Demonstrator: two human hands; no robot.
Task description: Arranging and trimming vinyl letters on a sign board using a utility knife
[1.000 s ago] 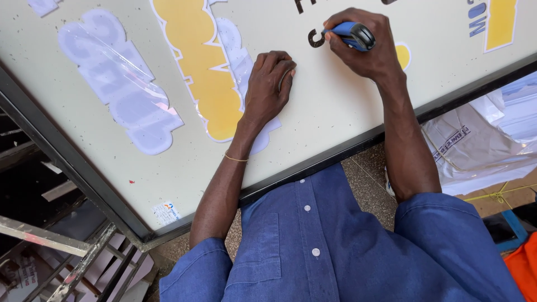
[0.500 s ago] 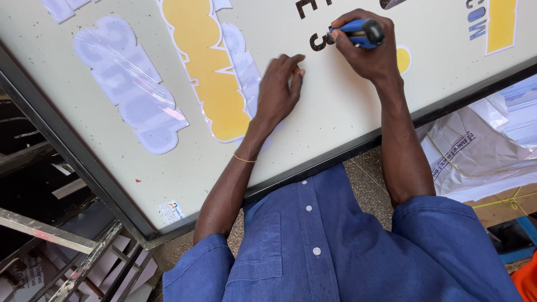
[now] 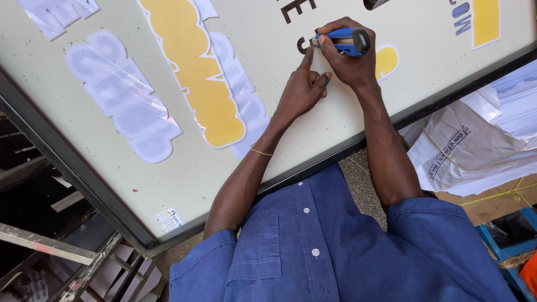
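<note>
Now the left hand (image 3: 302,89) has slid up the white sign panel (image 3: 184,184) from where it lay flat half a second ago — its index finger stretches out to press beside the small dark cut letter (image 3: 302,45), the other fingers loosely curled, holding nothing. Meanwhile the right hand (image 3: 349,59) stays clamped around the blue utility knife (image 3: 344,40), its tip at that same letter — so the 2 hands now meet at 1 spot, which suggests the letter is being pinned down while the blade works its edge.
</note>
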